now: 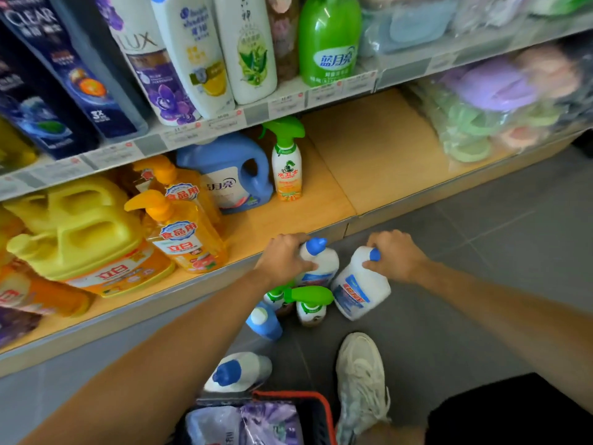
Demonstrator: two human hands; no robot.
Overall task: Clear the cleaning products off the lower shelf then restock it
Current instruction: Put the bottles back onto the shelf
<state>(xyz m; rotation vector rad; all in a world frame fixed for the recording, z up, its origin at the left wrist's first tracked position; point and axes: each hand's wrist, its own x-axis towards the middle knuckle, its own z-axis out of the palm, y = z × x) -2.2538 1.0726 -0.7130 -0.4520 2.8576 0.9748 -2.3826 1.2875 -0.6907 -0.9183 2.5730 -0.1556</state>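
My left hand grips the neck of a white bottle with a blue cap just in front of the lower shelf's edge. My right hand grips the neck of a second white blue-capped bottle, which tilts above the grey floor. Below them stand two green-trigger spray bottles and a blue bottle. Another white bottle lies nearer me. On the wooden shelf remain a spray bottle, a blue jug, orange pump bottles and yellow jugs.
A red-rimmed basket with purple packets sits at the bottom centre, beside my white shoe. The upper shelf holds shampoo bottles and overhangs the lower one. Bagged sponges fill the right end of the shelves.
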